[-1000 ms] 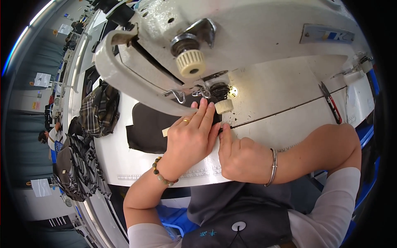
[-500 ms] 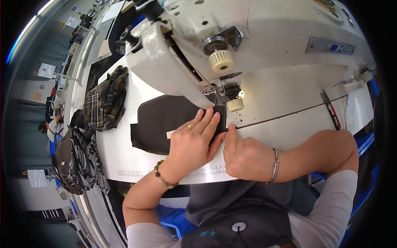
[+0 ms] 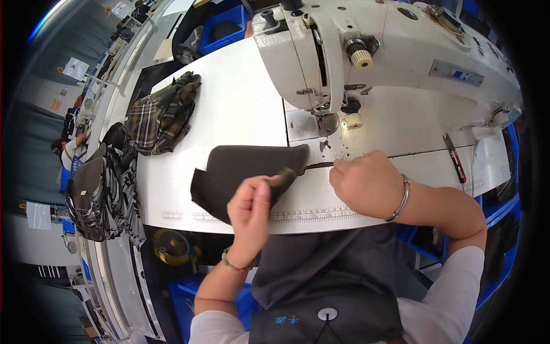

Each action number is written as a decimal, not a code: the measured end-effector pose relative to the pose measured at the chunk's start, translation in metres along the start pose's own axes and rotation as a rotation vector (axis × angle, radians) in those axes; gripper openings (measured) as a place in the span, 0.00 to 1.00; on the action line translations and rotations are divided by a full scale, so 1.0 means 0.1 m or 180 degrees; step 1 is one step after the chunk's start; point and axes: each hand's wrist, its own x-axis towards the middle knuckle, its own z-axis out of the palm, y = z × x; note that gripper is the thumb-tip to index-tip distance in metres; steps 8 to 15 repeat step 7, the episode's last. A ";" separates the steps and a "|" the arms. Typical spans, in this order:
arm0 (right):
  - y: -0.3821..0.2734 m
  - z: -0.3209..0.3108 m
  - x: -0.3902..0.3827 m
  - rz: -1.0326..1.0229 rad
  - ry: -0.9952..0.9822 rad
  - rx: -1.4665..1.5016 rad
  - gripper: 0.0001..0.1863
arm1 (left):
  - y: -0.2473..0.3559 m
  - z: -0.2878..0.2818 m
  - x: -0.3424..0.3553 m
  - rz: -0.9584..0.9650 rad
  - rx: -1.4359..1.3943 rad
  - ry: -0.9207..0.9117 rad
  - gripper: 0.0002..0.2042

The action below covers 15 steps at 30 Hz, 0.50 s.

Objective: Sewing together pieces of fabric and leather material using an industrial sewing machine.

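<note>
A dark brown fabric panel (image 3: 246,163) lies on the white sewing table, its near right corner lifted. My left hand (image 3: 250,209) is closed, pinching that raised edge between thumb and fingers; the fold there is slightly blurred. To the right, my right hand (image 3: 369,183) is closed with its fingertips on the end of a thin dark strip (image 3: 318,165) that runs out from the panel's right edge. The panel is apart from the needle area of the white sewing machine (image 3: 303,63), whose metal needle plate (image 3: 302,127) is uncovered.
Plaid fabric pieces (image 3: 163,117) are piled at the table's left, and a stack of dark and plaid pieces (image 3: 94,198) hangs beside it. Red-handled thread snips (image 3: 455,159) lie at the right. A printed ruler (image 3: 312,215) runs along the front edge. Blue bins (image 3: 223,28) stand behind.
The panel has come out from under the machine head, toward me. My left hand has gone from lying flat on it to pinching its edge; my right hand has shifted right.
</note>
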 end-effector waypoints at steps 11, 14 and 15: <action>-0.19 -0.10 -0.31 0.0737 0.0296 0.1397 0.08 | -0.07 -0.20 -0.23 -0.1083 -0.3684 0.0616 0.27; -0.19 -0.10 -0.31 0.0737 0.0296 0.1397 0.08 | -0.07 -0.20 -0.23 -0.1083 -0.3684 0.0616 0.27; -0.19 -0.10 -0.31 0.0737 0.0296 0.1397 0.08 | -0.07 -0.20 -0.23 -0.1083 -0.3684 0.0616 0.27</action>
